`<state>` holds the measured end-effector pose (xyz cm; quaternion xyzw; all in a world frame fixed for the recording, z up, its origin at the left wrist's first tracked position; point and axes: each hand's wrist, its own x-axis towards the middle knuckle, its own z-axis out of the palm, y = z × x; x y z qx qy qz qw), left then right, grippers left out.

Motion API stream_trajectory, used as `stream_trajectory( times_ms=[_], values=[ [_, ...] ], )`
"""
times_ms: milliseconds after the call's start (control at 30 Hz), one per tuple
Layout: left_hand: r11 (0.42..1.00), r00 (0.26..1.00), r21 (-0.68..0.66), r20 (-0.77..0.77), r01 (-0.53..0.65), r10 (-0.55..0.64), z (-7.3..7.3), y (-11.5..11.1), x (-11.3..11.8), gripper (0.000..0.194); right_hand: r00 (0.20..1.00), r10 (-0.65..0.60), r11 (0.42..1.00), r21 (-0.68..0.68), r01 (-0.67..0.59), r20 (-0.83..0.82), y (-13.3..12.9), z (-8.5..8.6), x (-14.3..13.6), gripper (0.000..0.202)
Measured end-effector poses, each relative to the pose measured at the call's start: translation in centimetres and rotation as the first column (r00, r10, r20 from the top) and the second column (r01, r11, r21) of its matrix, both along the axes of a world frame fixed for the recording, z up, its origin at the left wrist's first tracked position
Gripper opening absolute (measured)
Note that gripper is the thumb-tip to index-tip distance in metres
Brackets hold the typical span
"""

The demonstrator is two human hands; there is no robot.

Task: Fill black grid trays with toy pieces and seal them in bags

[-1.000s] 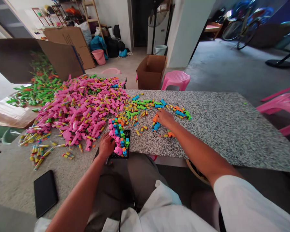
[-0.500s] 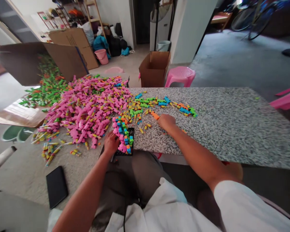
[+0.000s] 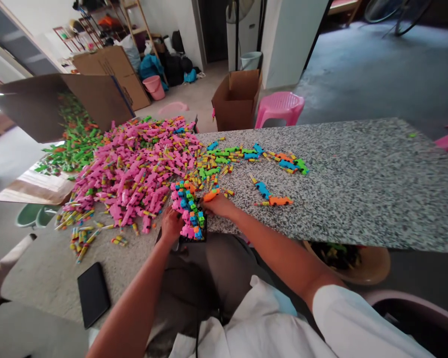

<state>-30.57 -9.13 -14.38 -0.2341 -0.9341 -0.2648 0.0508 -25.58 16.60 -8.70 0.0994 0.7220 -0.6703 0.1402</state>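
My left hand (image 3: 171,223) is closed at the left edge of a black tray (image 3: 199,240), its fingers partly hidden beside the pink pieces. Rows of small pink, blue, orange and green plastic pieces (image 3: 186,206) stand upright in the tray. Just right of these rows, my right hand (image 3: 218,205) pinches an orange toy car (image 3: 211,195), a small plastic body with dark wheel-like spots. On the tabletop farther right lie a blue toy car (image 3: 262,189) and another orange one (image 3: 280,201), with short yellow sticks at their ends.
A large heap of pink toy cars (image 3: 134,169) covers the table's left part, beside a tipped cardboard box (image 3: 97,94) spilling green ones. Loose yellow sticks (image 3: 82,241) and a black phone (image 3: 93,294) lie at left. Mixed pieces (image 3: 242,153) spread across the speckled tabletop (image 3: 351,184).
My right hand has moved left with the orange toy car, from the loose pieces to the tray's right side. My left hand has stayed at the tray. The view has shifted slightly.
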Motion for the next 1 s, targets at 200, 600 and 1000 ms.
stream_trajectory(
  times_ms=[200,600,1000],
  values=[
    [0.999,1.0,0.046,-0.009,-0.013,0.013,0.0,0.1,0.1,0.023,0.959,0.242,0.897,0.41,-0.163,-0.147,-0.2,-0.1,-0.1,0.012],
    [0.999,1.0,0.04,0.007,-0.002,0.001,0.4,0.2,0.2,0.021,0.93,0.309,0.717,0.692,-0.091,-0.197,-2.0,-0.6,0.3,0.034],
    [1.0,1.0,0.023,0.014,0.0,0.0,1.0,0.4,0.0,0.031,0.976,0.203,0.587,0.808,-0.052,-0.084,2.7,1.8,3.7,0.029]
  ],
)
